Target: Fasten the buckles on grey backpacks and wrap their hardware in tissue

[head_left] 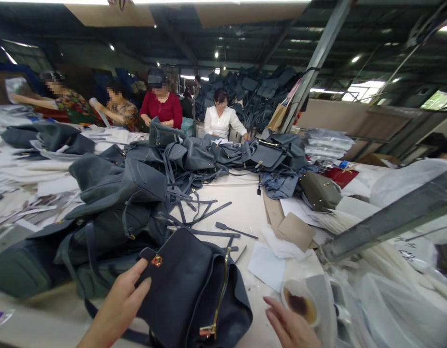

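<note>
Left hand (120, 302) gripping dark bag (194, 290), right hand (289, 326) open, empty

Big workshop hall, pretty dim up top: dark metal roof (245, 34) with beams and a handful of small spot lights (216, 54). A grey steel post (320, 55) leans across the right half, and another bar (390, 217) cuts in low on the right. Daylight comes through windows (363, 90) on the right, above a beige wall (332, 116). One long pale surface (245, 210) runs down the middle, with people (221, 121) sitting along its far edge.
</note>
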Demonstrator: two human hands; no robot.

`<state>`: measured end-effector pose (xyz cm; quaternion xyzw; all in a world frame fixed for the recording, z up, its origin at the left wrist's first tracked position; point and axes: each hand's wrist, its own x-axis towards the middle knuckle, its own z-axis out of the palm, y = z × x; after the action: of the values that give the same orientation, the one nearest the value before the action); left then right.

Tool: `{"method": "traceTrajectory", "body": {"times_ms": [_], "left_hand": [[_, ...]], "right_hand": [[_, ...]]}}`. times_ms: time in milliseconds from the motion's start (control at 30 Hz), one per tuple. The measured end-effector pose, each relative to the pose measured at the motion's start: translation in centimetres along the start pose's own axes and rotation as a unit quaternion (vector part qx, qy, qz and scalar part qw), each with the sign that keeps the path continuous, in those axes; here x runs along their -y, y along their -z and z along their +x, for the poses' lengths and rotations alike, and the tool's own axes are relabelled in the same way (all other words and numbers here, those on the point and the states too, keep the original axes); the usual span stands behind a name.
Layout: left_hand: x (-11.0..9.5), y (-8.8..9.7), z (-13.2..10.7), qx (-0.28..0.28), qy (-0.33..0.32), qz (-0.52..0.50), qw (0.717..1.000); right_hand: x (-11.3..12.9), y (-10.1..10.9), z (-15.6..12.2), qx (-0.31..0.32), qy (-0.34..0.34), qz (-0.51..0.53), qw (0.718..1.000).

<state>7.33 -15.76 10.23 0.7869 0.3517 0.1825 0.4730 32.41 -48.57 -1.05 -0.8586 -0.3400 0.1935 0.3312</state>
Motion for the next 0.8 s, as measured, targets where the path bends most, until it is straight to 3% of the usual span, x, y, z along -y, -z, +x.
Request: {"method": "traceTrajectory", "body": {"times_ms": [67, 167, 300, 400, 467, 667, 733, 800], "left_hand": [[0.6, 0.5, 0.3, -0.019, -0.012, 0.034, 0.999], [1.4, 1.2, 0.6, -0.033, -0.038, 0.084, 0.995], [2.7, 1.7, 1.0, -0.064, -0.06, 0.157, 0.984], [3.3, 1.5, 1.3, -0.126, -0.052, 0.216, 0.967], [3.3, 0.9, 1.5, -0.133, -0.057, 0.243, 0.959], [2.5, -0.4, 2.0, -0.027, -0.115, 0.25, 0.961], [2.4, -0.6, 2.4, -0.049, -0.092, 0.275, 0.956], [1.9, -1.2, 2.8, -0.112, -0.076, 0.312, 0.94]], "right_hand": [[3.5, -0.3, 3.3, -0.02, -0.045, 0.094, 0.994], [8.0, -1.5, 8.3, -0.008, -0.13, 0.246, 0.961], [10.9, -3.7, 12.8, 0.048, -0.134, 0.311, 0.94], [11.6, -4.5, 13.6, 0.075, -0.108, 0.339, 0.932], [11.7, -4.6, 13.5, 0.078, -0.099, 0.344, 0.93], [11.7, -4.3, 13.9, 0.031, -0.065, 0.347, 0.935], [11.6, -4.3, 13.7, 0.033, -0.057, 0.374, 0.925], [11.6, -4.4, 13.1, 0.051, -0.055, 0.413, 0.908]]}}
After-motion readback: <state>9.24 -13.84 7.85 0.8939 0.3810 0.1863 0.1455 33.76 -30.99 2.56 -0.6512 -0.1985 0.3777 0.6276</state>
